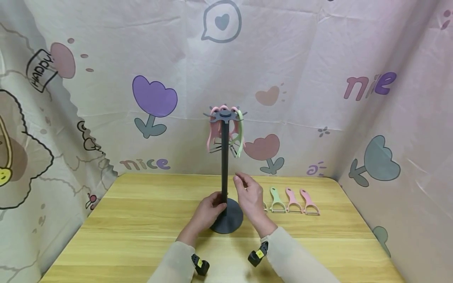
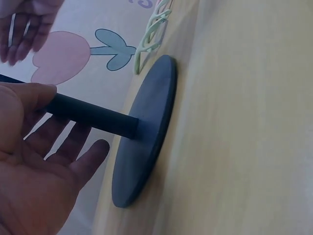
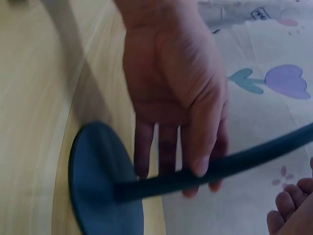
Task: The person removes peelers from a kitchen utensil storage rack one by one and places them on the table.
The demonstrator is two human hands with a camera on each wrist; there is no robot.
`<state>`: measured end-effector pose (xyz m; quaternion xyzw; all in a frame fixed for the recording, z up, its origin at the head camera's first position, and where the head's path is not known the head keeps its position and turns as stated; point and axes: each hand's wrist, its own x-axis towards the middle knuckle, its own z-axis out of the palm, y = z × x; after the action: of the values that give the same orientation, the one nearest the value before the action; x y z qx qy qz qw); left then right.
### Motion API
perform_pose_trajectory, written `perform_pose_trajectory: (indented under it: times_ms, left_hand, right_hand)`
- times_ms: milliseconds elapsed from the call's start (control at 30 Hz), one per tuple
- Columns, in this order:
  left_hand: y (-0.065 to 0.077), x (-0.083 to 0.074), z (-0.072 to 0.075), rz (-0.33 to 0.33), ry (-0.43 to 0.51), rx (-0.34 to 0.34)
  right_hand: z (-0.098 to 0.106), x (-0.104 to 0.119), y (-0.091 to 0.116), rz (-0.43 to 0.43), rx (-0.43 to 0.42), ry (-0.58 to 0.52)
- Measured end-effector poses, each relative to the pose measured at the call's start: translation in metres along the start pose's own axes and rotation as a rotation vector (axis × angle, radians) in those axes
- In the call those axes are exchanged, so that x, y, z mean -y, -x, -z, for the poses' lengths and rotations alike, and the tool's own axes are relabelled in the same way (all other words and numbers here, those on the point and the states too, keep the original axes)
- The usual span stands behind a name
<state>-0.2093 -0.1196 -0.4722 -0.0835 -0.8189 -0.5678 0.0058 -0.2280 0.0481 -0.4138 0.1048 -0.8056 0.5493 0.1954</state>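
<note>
Across patterned cloth (image 1: 301, 43), reads "HAPPY!" (image 1: 43, 70) and "nice" (image 1: 145, 164). On wooden table (image 1: 152, 216), grips upright dark stand (image 1: 224, 169) with left hand (image 1: 209, 210); beside it, holds right hand (image 1: 249, 196) empty, loosely curled. Shows hung peelers (image 1: 214, 131) above, lying peelers (image 1: 291, 196) at right.

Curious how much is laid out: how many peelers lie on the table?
4 visible, in a row right of the stand: from the right, a pink peeler, another pink peeler, a green peeler, then part of a fourth peeler beside the right hand, which may hide more.
</note>
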Motion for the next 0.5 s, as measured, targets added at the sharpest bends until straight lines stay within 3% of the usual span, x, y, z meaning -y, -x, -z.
perform_pose_trajectory:
  times_ms: [333, 500]
  left_hand:
    - [0.004, 0.005, -0.002, 0.008, 0.004, -0.018]
    - [0.003, 0.007, -0.003, 0.003, 0.014, -0.006]
  right_hand:
    - [-0.015, 0.014, -0.001, -0.055, 0.205, -0.291]
    - [-0.019, 0.015, -0.006, -0.048, 0.263, -0.32]
